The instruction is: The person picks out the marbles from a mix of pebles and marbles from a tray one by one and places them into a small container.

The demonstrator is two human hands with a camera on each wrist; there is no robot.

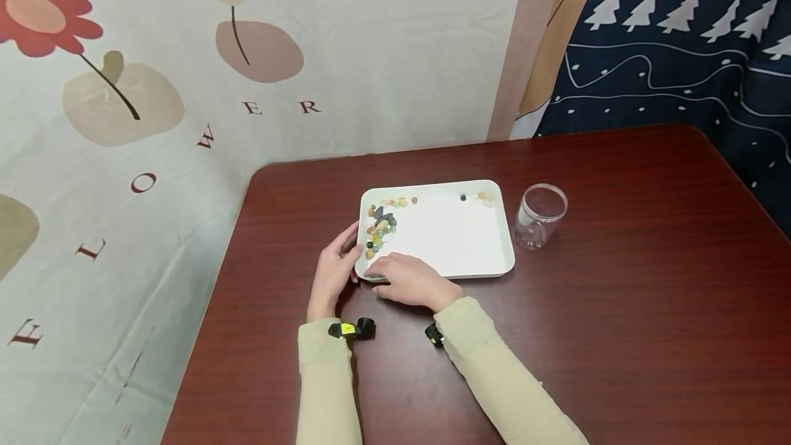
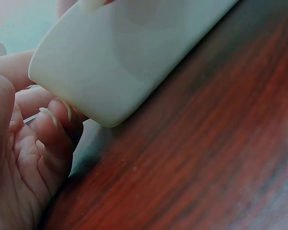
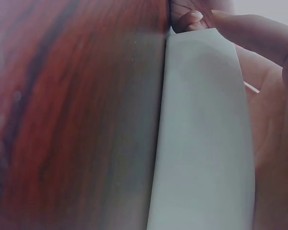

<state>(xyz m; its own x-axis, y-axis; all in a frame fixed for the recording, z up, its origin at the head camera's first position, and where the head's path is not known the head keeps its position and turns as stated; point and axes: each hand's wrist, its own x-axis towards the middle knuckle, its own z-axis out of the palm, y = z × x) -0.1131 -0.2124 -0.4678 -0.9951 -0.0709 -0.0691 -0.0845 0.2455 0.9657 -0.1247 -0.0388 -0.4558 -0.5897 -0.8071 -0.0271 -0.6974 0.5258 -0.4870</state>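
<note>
A white rectangular tray (image 1: pixel 448 239) lies on the table with small coloured stones (image 1: pixel 383 224) gathered along its left side. My left hand (image 1: pixel 334 270) grips the tray's near left corner. In the left wrist view, its curled fingers (image 2: pixel 53 127) bend in under the corner. My right hand (image 1: pixel 414 280) reaches over the tray's near edge close to that corner, its fingers over the inside and its thumb outside the rim. In the right wrist view, the tray's outer wall (image 3: pixel 201 134) hides part of this hand.
Right of the tray stands a clear jar (image 1: pixel 540 225). A dark green stone (image 1: pixel 463 197) and a few pale ones (image 1: pixel 485 198) sit in the tray's far right corner. The red-brown table (image 1: pixel 618 280) meets a printed cloth (image 1: pixel 395 74) behind it.
</note>
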